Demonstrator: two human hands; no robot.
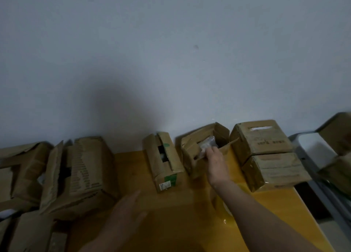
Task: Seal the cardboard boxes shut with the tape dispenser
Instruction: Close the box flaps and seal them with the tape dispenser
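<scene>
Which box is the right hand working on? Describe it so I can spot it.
On the yellow table, follow the row of cardboard boxes along the wall. It is the open box right of centre, where the right hand reaches. Unlike its neighbours, its flaps stand up, showing a plastic bag.

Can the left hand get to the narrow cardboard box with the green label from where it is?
Probably yes. The left hand hovers open over the yellow table, and only bare tabletop lies between it and the narrow cardboard box with the green label. The right hand is at the open cardboard box beside it, out of the way.
</scene>
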